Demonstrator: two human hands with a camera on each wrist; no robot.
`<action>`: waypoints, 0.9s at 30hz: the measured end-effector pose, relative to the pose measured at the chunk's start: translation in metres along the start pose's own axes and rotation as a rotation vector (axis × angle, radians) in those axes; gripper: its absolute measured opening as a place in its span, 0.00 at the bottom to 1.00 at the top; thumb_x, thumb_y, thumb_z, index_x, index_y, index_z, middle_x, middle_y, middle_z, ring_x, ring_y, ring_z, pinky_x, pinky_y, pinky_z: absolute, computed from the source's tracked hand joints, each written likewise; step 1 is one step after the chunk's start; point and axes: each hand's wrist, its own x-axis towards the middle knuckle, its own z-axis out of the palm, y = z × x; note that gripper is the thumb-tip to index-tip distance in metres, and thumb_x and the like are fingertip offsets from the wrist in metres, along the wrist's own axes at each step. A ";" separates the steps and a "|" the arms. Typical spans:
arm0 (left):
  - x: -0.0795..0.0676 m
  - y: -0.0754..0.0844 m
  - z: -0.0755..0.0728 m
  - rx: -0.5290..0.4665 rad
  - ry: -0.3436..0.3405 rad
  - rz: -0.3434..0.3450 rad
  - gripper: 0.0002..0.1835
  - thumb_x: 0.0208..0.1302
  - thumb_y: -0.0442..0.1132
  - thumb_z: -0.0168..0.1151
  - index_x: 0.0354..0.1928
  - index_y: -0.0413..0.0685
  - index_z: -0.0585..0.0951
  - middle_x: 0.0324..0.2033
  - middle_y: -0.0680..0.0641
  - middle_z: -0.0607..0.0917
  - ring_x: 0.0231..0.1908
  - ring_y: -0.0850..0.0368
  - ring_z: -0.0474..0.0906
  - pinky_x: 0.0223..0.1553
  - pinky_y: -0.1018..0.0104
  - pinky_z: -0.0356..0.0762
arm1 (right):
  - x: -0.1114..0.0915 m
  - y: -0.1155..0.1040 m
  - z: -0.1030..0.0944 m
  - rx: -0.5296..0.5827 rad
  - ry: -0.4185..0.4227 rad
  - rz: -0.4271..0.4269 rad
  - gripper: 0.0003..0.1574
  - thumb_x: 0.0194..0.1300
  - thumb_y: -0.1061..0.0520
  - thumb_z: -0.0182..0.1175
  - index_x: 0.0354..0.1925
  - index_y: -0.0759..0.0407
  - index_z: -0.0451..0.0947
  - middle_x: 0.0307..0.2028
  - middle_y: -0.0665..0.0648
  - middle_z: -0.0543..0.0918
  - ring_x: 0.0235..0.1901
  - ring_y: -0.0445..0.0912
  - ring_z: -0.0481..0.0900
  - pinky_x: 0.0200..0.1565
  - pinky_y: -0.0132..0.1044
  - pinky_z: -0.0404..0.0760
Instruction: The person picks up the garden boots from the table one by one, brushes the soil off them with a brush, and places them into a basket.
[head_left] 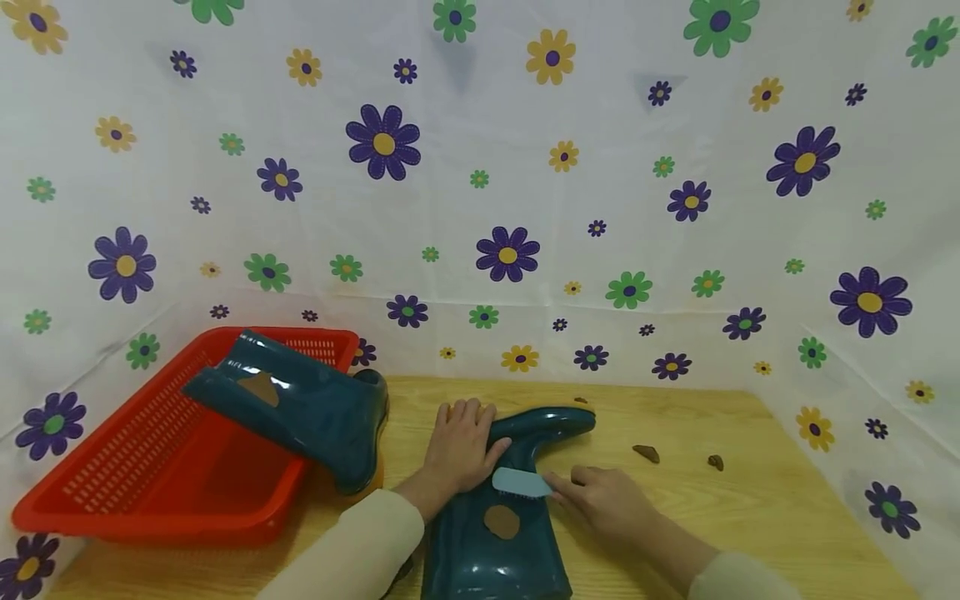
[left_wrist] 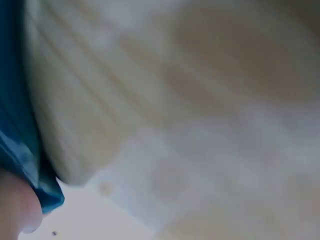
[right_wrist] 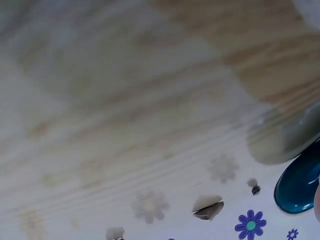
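Note:
A dark teal rubber boot (head_left: 495,554) lies on its side on the wooden table, its toe pointing right and its shaft toward me. A round brown patch (head_left: 502,522) shows on the shaft. My left hand (head_left: 459,450) rests on the boot near the heel, fingers spread over its edge. In my right hand (head_left: 603,500) I grip a light blue brush (head_left: 521,482), its bristles facing the shaft just above the brown patch. In the left wrist view, a fingertip (left_wrist: 20,205) presses beside the teal boot (left_wrist: 17,125).
A second teal boot (head_left: 300,408) with a brown patch leans over the rim of a red basket (head_left: 187,529) at left. Several small brown lumps (head_left: 646,453) lie on the table (head_left: 750,533) at right. A flower-patterned curtain (head_left: 480,200) stands behind.

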 end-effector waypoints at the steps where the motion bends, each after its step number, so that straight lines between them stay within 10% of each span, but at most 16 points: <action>1: -0.001 -0.002 0.000 -0.017 -0.009 0.007 0.29 0.74 0.63 0.46 0.65 0.51 0.70 0.55 0.44 0.74 0.56 0.46 0.68 0.62 0.45 0.61 | 0.000 -0.002 0.002 0.024 -0.021 0.023 0.19 0.68 0.51 0.64 0.56 0.47 0.83 0.25 0.44 0.71 0.20 0.31 0.58 0.24 0.21 0.60; 27: -0.007 -0.004 0.003 0.005 -0.039 0.033 0.26 0.77 0.56 0.45 0.68 0.51 0.64 0.58 0.43 0.67 0.58 0.45 0.62 0.63 0.44 0.56 | -0.002 -0.006 0.004 0.222 -0.038 -0.181 0.18 0.74 0.53 0.57 0.58 0.55 0.83 0.19 0.41 0.67 0.20 0.25 0.53 0.26 0.13 0.51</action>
